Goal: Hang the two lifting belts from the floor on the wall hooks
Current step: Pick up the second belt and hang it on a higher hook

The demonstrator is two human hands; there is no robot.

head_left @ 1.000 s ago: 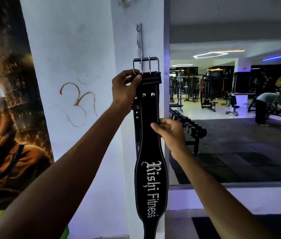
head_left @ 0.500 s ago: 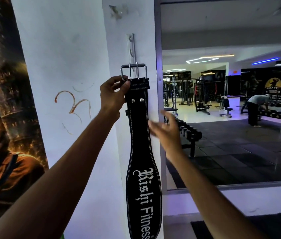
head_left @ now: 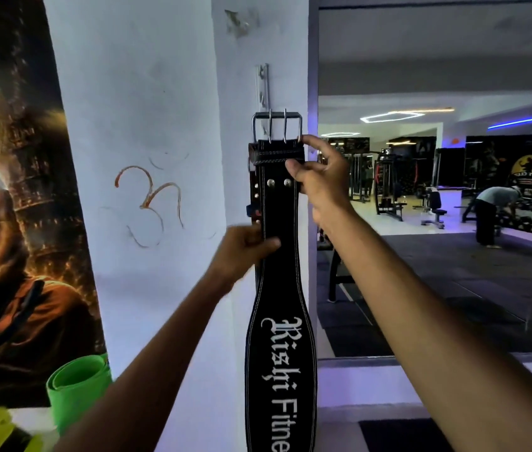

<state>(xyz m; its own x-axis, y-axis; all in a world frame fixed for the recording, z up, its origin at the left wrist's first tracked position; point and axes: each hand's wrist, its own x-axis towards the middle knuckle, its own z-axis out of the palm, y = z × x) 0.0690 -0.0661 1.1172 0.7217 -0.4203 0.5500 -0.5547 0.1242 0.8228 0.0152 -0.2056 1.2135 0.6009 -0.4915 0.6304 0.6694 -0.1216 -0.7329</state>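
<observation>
I reach both arms up. My right hand (head_left: pixel 318 171) pinches the belt (head_left: pixel 279 256) top by its buckle (head_left: pixel 276 125); my left hand (head_left: pixel 242 252) fingers wrap its edge lower down.

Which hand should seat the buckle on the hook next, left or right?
Right, probably. The right hand already pinches the belt beside the buckle, just below the wall hook. The left hand grips the strap lower down, better for steadying it.
</observation>
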